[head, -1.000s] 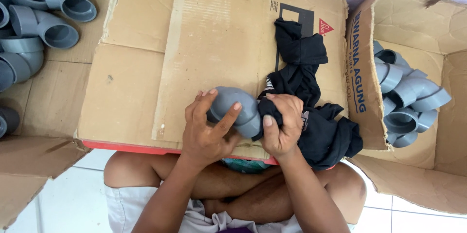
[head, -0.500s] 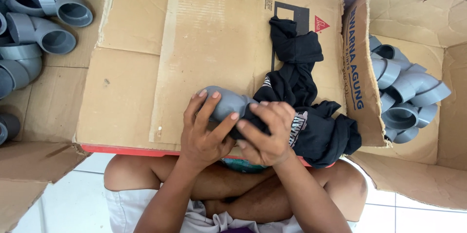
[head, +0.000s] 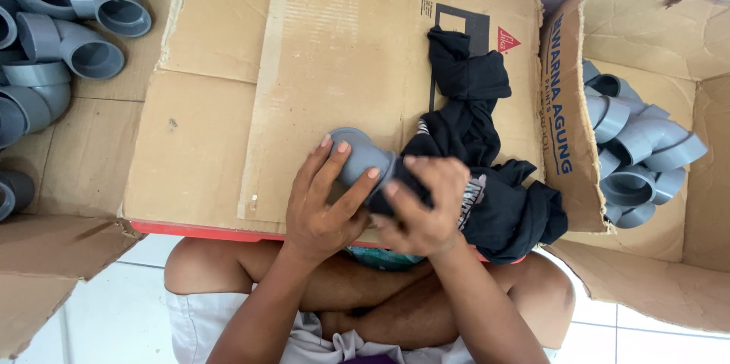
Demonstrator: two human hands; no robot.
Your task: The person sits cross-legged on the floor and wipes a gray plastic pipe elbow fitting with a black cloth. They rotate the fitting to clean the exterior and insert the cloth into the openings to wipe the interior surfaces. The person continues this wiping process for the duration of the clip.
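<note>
Centrally, one grey pipe elbow (head: 359,157) lay on the flattened cardboard box (head: 304,68), at its near edge, gripped by both hands.

- Left hand (head: 323,200): fingers (head: 334,166) curled over the elbow's open end, grasping it steady against the cardboard.
- Right hand (head: 422,208): fingers clenched on a bunched black cloth (head: 475,128), pressed against the elbow's other end; the cloth trailed away from the elbow toward the far right.
- Left of the elbow, well apart: an open carton with loose grey elbows (head: 68,37).
- Right of the elbow: a second open carton (head: 669,45) holding more grey fittings (head: 635,151).
- Below the elbow: the person's crossed legs, on a white tiled floor (head: 99,311).

Handling note, as a judgement: wiping would go best with the left grip firm, the piece turned gradually, and the cloth worked into the socket rim.
</note>
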